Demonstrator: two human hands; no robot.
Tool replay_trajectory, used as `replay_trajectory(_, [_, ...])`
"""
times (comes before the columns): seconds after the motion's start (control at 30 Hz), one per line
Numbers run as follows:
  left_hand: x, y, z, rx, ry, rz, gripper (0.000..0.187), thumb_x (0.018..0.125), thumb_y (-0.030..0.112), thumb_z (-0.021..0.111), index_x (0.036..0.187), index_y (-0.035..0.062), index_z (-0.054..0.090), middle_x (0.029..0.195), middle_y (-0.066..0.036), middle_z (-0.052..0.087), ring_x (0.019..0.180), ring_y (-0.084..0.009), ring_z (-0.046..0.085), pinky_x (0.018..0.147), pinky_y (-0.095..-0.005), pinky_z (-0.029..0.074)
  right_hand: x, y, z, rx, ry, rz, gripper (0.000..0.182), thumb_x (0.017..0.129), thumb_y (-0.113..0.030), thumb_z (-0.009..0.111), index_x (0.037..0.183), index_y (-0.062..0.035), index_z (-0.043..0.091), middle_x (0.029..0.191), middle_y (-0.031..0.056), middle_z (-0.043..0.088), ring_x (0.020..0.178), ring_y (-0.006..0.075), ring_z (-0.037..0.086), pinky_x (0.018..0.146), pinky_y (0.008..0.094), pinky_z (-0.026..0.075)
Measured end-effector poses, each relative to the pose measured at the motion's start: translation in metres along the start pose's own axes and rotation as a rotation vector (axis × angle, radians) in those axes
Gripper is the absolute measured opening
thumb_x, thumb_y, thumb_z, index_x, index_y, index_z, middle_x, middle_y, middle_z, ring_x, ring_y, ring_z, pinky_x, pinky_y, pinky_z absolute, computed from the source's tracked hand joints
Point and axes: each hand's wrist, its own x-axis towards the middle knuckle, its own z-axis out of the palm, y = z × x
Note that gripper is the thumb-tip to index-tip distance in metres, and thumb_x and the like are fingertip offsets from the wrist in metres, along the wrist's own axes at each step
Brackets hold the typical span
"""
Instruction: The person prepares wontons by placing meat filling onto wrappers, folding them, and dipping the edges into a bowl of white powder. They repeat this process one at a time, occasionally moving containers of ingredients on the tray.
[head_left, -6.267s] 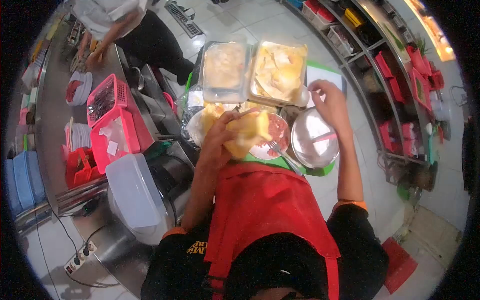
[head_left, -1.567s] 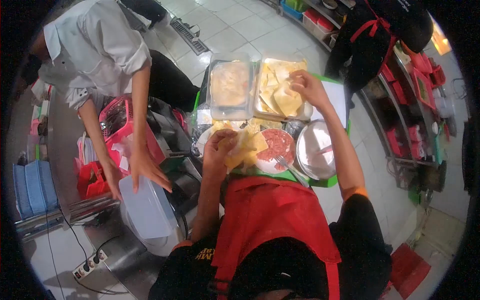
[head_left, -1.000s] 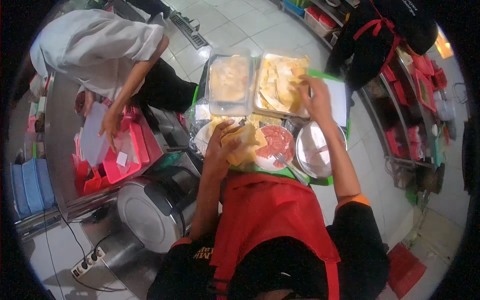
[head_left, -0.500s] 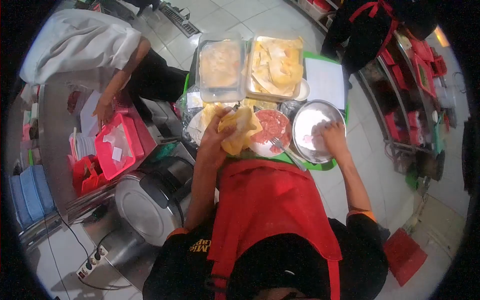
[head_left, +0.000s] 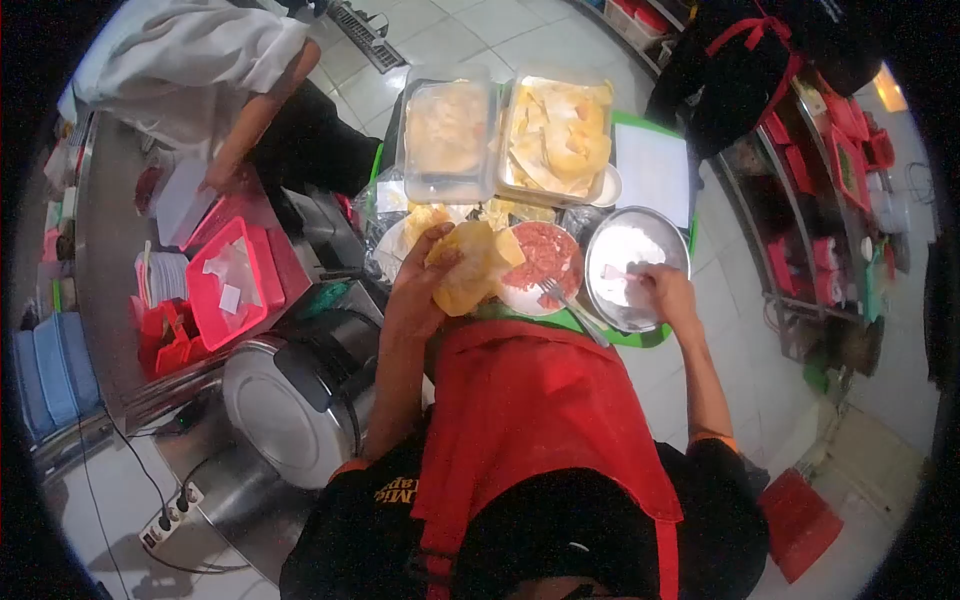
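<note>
My left hand is closed around thin yellow dough wrappers, held up left of the plate of minced meat. Over the round metal bowl is my right hand, its fingers pinched on a small pinkish flat thing whose kind I cannot make out. The bowl's inside is whitish and bright. Reddish minced meat lies on a pale plate between my hands. A fork rests across the plate's front edge, handle towards my apron.
Behind the plate stand a clear tub of yellow wrappers and another tub with pale contents. A white sheet lies on the green tray. To the left are a large metal pot, a pink basket and a person's arm.
My left hand has turned the wrappers so they face me flatter. My right fingers have lifted slightly in the bowl, showing the pinkish thing. The co-worker now holds a pale lid-like sheet.
</note>
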Motion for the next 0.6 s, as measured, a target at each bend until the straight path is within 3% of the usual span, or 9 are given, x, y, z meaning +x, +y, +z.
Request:
replay_trajectory(0.17, [-0.003, 0.003, -0.015, -0.030, -0.006, 0.006, 0.037, 0.098, 0.005, 0.056, 0.134, 0.0054, 0.046, 0.122, -0.015, 0.057, 0.108, -0.0261, 0.063, 0.087, -0.0401, 0.058, 0.012, -0.008, -0.058, 0.106, -0.002, 0.159, 0.013, 0.087, -0.012, 0.066, 0.096, -0.0048, 0.073, 0.083, 0.0176, 0.070, 0.074, 0.0319, 0.069, 0.066, 0.0396, 0.052])
replay_trajectory(0.23, [-0.002, 0.005, -0.012, -0.026, -0.011, -0.007, 0.037, 0.098, 0.006, 0.056, 0.133, 0.0054, 0.047, 0.121, -0.014, 0.058, 0.106, -0.0254, 0.064, 0.086, -0.0399, 0.058, 0.030, -0.022, -0.085, 0.158, 0.035, 0.045, 0.013, 0.089, -0.011, 0.065, 0.096, -0.0039, 0.072, 0.083, 0.0180, 0.070, 0.071, 0.0310, 0.069, 0.064, 0.0381, 0.052])
replay_trajectory(0.37, [-0.002, 0.012, 0.002, 0.007, -0.118, -0.054, 0.037, 0.096, 0.007, 0.058, 0.132, 0.0053, 0.049, 0.117, -0.013, 0.061, 0.102, -0.0234, 0.066, 0.082, -0.0389, 0.059, 0.089, -0.083, -0.119, 0.004, 0.084, -0.289, 0.017, 0.086, -0.011, 0.064, 0.099, -0.0022, 0.070, 0.087, 0.0193, 0.068, 0.075, 0.0378, 0.066, 0.067, 0.0440, 0.051])
replay_trajectory(0.6, [-0.012, 0.012, 0.006, 0.020, -0.106, -0.023, 0.037, 0.095, 0.007, 0.060, 0.130, 0.0057, 0.050, 0.115, -0.014, 0.062, 0.100, -0.0221, 0.066, 0.081, -0.0367, 0.059, 0.230, -0.148, -0.111, -0.588, 0.181, -0.616, 0.013, 0.083, -0.012, 0.058, 0.083, -0.0065, 0.070, 0.080, 0.0161, 0.069, 0.075, 0.0362, 0.068, 0.067, 0.0462, 0.054])
